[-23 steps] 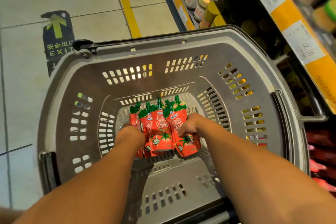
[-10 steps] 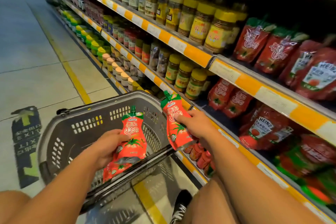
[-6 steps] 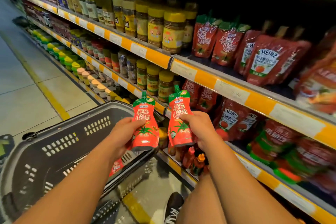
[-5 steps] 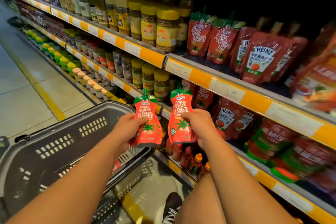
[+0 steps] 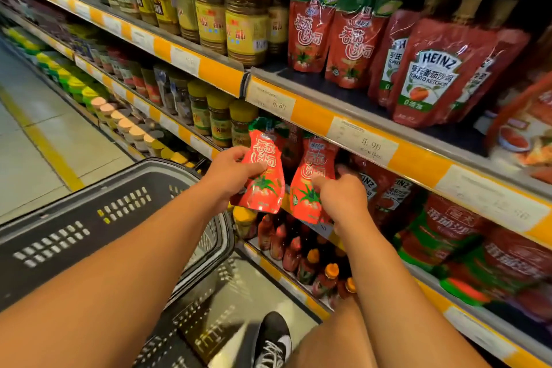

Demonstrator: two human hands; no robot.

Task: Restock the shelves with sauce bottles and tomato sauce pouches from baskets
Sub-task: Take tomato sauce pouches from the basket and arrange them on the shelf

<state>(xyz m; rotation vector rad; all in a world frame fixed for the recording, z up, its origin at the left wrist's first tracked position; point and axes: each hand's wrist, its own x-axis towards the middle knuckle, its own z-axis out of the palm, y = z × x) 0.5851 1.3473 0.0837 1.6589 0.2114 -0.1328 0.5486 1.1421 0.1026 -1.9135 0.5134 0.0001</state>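
A grey basket [image 5: 89,218] sits low at the left, beside the shelves. The left hand [image 5: 230,176] grips one red tomato sauce pouch [image 5: 264,176] upright, and just to its right the right hand [image 5: 340,200] pinches a second pouch [image 5: 310,176]. Both pouches are held up at the mouth of the middle shelf [image 5: 418,158], under its orange price strip.

Tight entry at the middle shelf
At twelve o'clock the opening is roofed by the price rail [image 5: 358,131]; Heinz pouches [image 5: 385,188] crowd two o'clock, jars [image 5: 221,116] eleven.
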